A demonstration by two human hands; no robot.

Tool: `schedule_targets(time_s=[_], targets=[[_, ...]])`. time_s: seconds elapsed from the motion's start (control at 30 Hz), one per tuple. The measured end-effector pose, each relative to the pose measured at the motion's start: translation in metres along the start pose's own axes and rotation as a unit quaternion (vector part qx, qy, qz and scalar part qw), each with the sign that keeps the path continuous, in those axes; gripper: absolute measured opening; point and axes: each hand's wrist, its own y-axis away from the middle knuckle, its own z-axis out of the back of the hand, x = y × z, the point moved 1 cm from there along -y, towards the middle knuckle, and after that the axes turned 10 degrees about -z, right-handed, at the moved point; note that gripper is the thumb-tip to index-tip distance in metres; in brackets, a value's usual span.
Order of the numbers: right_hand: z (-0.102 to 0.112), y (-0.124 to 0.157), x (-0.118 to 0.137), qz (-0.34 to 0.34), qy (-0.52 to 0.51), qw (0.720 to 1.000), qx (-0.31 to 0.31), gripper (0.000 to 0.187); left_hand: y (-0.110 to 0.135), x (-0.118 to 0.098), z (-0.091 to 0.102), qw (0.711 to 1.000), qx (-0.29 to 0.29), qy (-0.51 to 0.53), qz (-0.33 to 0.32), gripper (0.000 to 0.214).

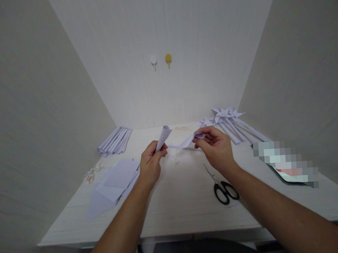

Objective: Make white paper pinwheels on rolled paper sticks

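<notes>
Both hands [151, 162] [217, 148] hold plain paper [163, 136]; a flat object [288, 177] is pixelated.

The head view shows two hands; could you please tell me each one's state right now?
Left hand: closed, holding a rolled paper.
Right hand: closed, pinching a curled paper.

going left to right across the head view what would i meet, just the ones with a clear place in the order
Bundle of paper rolls → left hand → yellow hook → right hand → flat item, partly pixelated.
</notes>
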Motion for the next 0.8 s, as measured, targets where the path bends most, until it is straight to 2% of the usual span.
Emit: schedule_targets(time_s=[0.1,0.3,0.47,0.6,0.8], targets=[[0.0003,0.0000,-0.0006,0.002,0.005,1.000,-0.003,0.015,0.0005,-0.0007,0.0019,1.000,-0.003,-0.011,-0.013,0.009],[0.0005,0.0010,0.0011,0.009,0.011,1.000,0.000,0.013,-0.0001,0.0003,0.0036,0.999,0.002,0.036,-0.041,0.013],[0.0011,0.0012,-0.0004,0.011,0.011,1.000,0.003,0.013,0.0018,0.0009,0.0068,1.000,-0.001,0.008,-0.004,0.017],[0.0005,0.0012,-0.0013,0.014,0.006,1.000,0.004,0.014,0.0039,-0.0019,0.0056,0.999,0.005,0.033,0.017,0.019],[-0.0011,0.0049,0.0053,0.022,-0.002,1.000,0.011,0.014,0.0044,0.0005,-0.0019,0.997,0.034,0.066,0.020,0.049]])
